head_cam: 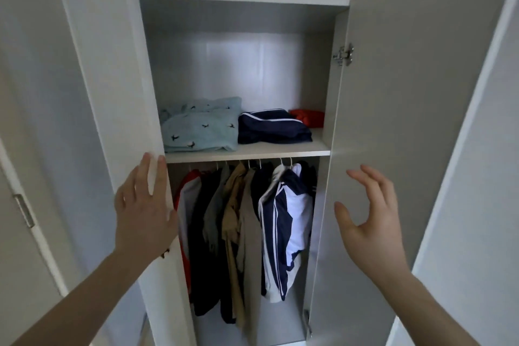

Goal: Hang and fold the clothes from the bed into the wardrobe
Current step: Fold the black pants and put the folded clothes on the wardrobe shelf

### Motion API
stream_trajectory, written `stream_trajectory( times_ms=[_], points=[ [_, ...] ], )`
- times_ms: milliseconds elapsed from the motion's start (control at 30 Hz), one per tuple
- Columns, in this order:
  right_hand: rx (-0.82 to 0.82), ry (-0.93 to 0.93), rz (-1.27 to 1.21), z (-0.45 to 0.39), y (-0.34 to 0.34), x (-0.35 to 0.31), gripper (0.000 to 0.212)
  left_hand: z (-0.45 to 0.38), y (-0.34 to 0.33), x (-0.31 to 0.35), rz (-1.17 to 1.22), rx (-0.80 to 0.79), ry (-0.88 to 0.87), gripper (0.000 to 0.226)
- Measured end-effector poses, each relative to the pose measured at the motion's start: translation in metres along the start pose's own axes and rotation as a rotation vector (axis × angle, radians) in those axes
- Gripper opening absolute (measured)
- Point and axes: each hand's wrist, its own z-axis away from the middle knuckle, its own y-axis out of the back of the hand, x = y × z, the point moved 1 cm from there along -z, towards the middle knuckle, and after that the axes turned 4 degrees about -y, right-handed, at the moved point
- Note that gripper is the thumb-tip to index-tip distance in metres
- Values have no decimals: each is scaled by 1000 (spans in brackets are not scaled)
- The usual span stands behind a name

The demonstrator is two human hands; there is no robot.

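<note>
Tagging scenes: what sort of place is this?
Likely a bedroom: an open wardrobe with folded clothes on its shelf and hung garments on the rail below.

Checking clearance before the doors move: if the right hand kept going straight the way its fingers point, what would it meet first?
Most likely the inner face of the right door: the right hand is open just before it, though depth is unclear.
</note>
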Motion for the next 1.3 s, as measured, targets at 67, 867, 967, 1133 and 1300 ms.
stream_trajectory(
  times_ms=[67, 867, 967, 1133, 1300],
  points=[
    [80, 11, 47, -4, 16, 6, 59, -18, -14, 5, -12, -37, -56, 120],
    [488, -226, 181, -75, 40, 80, 71, -153, -102, 7, -143, -583, -97, 125],
    [481, -137, 98, -69, 25, 73, 56, -157, -111, 10, -142, -589, -88, 125],
    [214, -119, -92, -48, -21, 56, 51, -166, -124, 15, -140, -606, -71, 124],
    [-48, 45, -148, -47, -69, 30, 69, -172, -132, 13, -164, -601, -66, 125]
  ],
)
